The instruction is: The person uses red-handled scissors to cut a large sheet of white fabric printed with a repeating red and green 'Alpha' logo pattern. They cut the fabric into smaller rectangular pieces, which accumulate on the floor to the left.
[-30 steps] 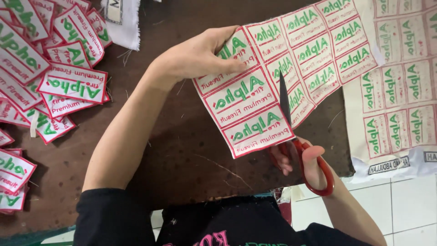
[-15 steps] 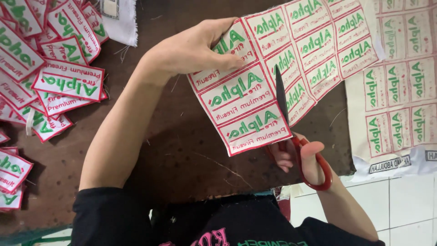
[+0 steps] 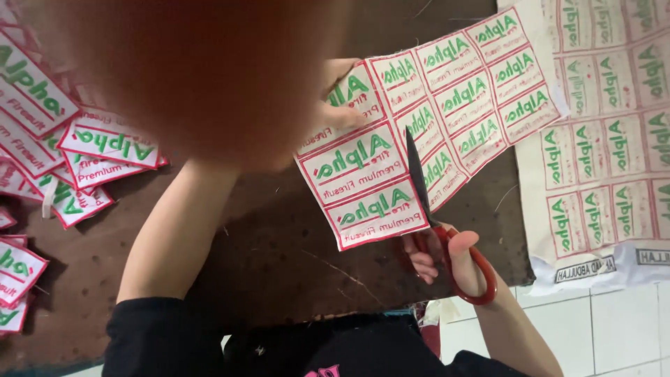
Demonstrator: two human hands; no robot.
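Note:
My right hand (image 3: 447,260) grips red-handled scissors (image 3: 466,269). Their dark blades (image 3: 417,174) stand in a cut between two columns of a fabric sheet of labels (image 3: 453,105), white patches with red borders and green lettering. My left hand (image 3: 340,112) pinches the sheet's left strip near its upper edge. Only its fingers show, because a large blurred orange-brown shape (image 3: 202,77) close to the camera hides the rest. My left forearm (image 3: 174,230) runs down to a black sleeve.
A pile of cut single labels (image 3: 84,146) lies on the brown table (image 3: 272,272) at the left. A second uncut label sheet (image 3: 614,139) lies at the right, hanging over the table's edge. White floor tiles (image 3: 614,328) show at the lower right.
A blurred orange-brown shape has come in front of the camera and covers most of my left hand. The sheet and scissors stay in nearly the same place.

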